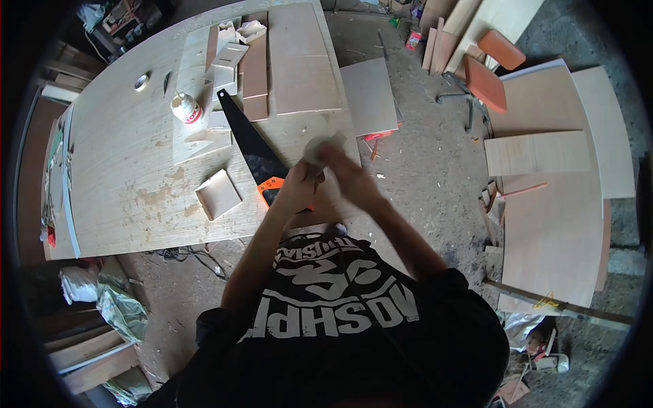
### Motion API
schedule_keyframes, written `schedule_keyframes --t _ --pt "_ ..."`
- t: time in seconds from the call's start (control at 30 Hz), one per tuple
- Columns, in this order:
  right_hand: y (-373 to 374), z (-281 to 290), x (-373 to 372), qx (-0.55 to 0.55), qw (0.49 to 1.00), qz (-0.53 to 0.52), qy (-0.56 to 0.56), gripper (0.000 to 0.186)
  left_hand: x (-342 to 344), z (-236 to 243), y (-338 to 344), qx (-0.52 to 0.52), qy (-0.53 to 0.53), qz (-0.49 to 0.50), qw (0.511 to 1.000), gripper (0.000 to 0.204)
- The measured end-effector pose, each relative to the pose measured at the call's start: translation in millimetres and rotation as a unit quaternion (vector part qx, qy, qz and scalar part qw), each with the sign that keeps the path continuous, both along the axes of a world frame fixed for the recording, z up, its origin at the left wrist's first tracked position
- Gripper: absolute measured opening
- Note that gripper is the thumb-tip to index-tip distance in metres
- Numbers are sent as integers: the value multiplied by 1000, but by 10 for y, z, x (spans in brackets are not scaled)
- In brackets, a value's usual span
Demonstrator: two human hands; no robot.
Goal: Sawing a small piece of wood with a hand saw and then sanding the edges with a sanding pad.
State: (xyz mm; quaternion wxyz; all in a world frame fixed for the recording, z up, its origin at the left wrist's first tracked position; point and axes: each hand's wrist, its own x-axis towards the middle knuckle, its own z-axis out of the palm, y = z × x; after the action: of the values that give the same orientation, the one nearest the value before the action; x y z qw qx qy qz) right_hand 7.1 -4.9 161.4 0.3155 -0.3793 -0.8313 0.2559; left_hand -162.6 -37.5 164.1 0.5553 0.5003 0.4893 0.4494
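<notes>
Toward the left of the counter (pixel 109 143), a tape ring (pixel 140 87) is left well apart from the stacked wood. A white bottle with a red label (pixel 185 110) is stood upright, probably so that nothing leaks. A small open tray (pixel 219 196) is set near the front edge, perhaps for easy reach. The saw (pixel 248 136) is laid flat and slantwise, its orange handle turned toward the person, seemingly ready to be picked up; flat panels (pixel 306 81) are spread beyond it.

Above the handle, the fingers of the left hand (pixel 300 185) are curled inward, but whether anything is pinched in them cannot be told. Just right of it, a pale round object (pixel 317 149) is gripped by the right hand (pixel 348 178), over the counter's front right corner. Both hands are brought close together, apparently so that the object can be worked between them. It is seen as dull and beige, roughly disc-shaped, perhaps a roll; its edges are smeared by blur, and finer detail cannot be made out.
</notes>
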Motion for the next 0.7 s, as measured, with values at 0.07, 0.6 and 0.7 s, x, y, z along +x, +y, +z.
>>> schedule_keyframes --t 0.07,0.6,0.7 --pt "267 -74 180 50 997 -55 31 41 65 12 17 -26 45 -32 998 18" --pt "-145 -126 734 46 997 -59 5 41 794 -108 24 124 91 -54 987 33" --pt "77 -185 1021 74 990 -114 22 38 973 -174 110 117 148 -55 981 41"
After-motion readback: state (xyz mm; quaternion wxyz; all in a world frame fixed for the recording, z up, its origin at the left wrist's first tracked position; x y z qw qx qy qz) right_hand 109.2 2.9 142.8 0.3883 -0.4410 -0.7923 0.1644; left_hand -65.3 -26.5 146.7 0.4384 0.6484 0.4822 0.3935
